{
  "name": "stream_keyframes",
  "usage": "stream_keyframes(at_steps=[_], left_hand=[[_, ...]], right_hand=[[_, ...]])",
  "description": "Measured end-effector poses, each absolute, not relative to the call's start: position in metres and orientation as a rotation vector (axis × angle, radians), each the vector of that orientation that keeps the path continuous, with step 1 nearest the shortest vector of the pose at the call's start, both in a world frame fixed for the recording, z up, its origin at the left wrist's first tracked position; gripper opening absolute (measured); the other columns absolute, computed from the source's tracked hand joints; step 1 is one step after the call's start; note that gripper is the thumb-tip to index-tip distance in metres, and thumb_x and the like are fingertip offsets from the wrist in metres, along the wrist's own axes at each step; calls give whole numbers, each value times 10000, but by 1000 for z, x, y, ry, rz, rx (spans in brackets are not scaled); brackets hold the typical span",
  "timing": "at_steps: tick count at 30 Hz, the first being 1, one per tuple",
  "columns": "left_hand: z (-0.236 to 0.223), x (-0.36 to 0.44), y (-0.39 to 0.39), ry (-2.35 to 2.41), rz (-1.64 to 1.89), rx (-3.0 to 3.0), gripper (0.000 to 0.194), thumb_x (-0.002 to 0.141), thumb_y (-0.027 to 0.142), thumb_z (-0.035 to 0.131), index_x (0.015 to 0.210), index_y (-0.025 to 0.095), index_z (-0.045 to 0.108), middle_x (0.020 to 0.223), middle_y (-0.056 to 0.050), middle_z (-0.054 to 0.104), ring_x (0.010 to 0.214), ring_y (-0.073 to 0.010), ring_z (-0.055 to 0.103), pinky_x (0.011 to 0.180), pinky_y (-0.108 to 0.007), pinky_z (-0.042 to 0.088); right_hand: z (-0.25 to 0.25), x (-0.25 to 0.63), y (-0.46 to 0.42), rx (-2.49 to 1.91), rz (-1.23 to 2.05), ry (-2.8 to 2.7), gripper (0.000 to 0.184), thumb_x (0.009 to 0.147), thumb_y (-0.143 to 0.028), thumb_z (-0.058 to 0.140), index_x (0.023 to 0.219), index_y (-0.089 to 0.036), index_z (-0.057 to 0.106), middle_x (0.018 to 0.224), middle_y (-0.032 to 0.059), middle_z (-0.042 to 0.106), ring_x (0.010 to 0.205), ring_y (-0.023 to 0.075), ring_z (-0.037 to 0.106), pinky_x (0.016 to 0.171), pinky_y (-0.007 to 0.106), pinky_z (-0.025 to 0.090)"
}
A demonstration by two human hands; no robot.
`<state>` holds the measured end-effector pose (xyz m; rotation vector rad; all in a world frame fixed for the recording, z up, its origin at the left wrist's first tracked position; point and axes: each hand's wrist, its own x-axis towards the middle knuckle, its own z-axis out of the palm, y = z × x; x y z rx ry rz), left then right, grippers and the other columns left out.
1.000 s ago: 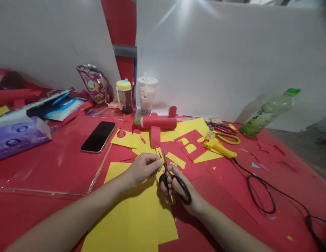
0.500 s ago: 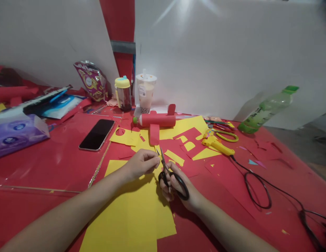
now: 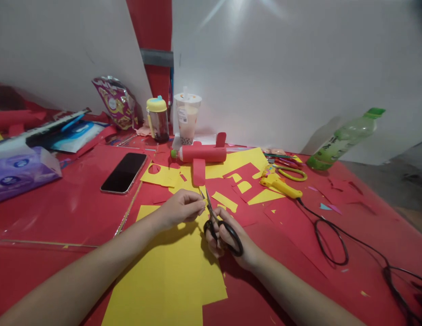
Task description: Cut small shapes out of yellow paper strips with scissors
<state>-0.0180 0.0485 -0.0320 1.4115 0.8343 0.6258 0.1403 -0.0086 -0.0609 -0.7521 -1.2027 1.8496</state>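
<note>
My right hand (image 3: pixel 227 235) is closed round the black handles of the scissors (image 3: pixel 234 237), whose blades point away and stand slightly apart. Just left of the blades, my left hand (image 3: pixel 183 208) pinches a tiny bit of yellow paper that is mostly hidden by the fingertips. Beneath both hands lie large yellow paper sheets (image 3: pixel 163 271). Beyond them rests a bottle wrapped in red paper (image 3: pixel 211 154), with red flaps like wings and a green cap. Yellow cut-outs (image 3: pixel 244 186) and scraps lie around it.
A yellow glue gun (image 3: pixel 282 185) with a black cord (image 3: pixel 346 240) lies at right, near a tilted green bottle (image 3: pixel 346 140). A phone (image 3: pixel 124 173) lies at left. A lidded cup (image 3: pixel 158 120), a bubble tea cup (image 3: pixel 187 118) and a snack bag (image 3: pixel 117 104) stand behind.
The whole view has shifted slightly. The yellow bit at my left fingertips shows less now, and the scissor blades look a little wider apart. Both hands keep their hold.
</note>
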Motion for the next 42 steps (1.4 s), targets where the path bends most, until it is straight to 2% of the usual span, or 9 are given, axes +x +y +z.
stream_keyframes(at_steps=[7,13,18,22,27,30,33,37,42], left_hand=[[-31,-16,47,818,614,1390,318,694,366,509,482,152,408,406,73,323,354,-32,274,360,-176,193],[-34,-20,51,772,595,1351,309,707,350,513,492,144,428,408,70,345,335,-24,277,347,-171,189],[-35,-22,53,737,554,1269,301,702,347,526,500,139,447,354,85,300,300,-17,238,331,-167,162],[-34,-23,54,733,534,1254,294,691,341,533,499,133,458,355,71,339,291,-14,242,326,-168,143],[-32,-24,55,726,505,1195,270,676,308,540,483,136,461,320,97,257,285,-11,193,321,-164,138],[-31,-25,56,719,495,1195,264,670,302,538,480,135,464,319,90,282,277,-12,203,317,-165,124],[-32,-26,57,716,507,1195,252,667,287,538,480,133,468,330,82,314,277,-10,214,317,-166,123],[-34,-27,58,715,526,1173,256,656,291,550,471,133,470,320,96,264,282,-11,191,322,-169,128],[-35,-26,57,713,510,1207,261,664,300,544,475,135,469,327,85,297,287,-16,211,326,-172,130]], right_hand=[[-63,142,-8,-692,1859,-1224,347,742,-512,503,787,-225,312,572,-70,458,427,66,444,426,185,302],[-62,142,-7,-688,1874,-1212,369,724,-524,520,780,-224,312,547,-78,452,404,58,421,404,173,281],[-62,142,-7,-692,1899,-1192,379,712,-523,537,782,-227,311,550,-77,459,402,58,418,407,176,285],[-61,142,-8,-721,1895,-1201,403,692,-546,540,781,-230,307,532,-82,453,374,60,397,387,180,269],[-57,140,-8,-791,1890,-1208,427,670,-559,553,768,-234,293,503,-96,445,345,55,369,369,173,238],[-54,139,-8,-809,1883,-1221,434,659,-559,559,745,-234,284,474,-109,435,323,48,352,354,164,237],[-55,138,-6,-823,1876,-1202,423,644,-502,601,744,-235,288,454,-119,440,300,42,335,332,154,233],[-59,137,-4,-846,1864,-1167,385,637,-381,636,745,-235,296,434,-123,462,257,38,316,296,143,196],[-59,136,-1,-891,1754,-1024,444,597,-397,679,758,-237,297,451,-124,452,272,38,314,310,147,212]])
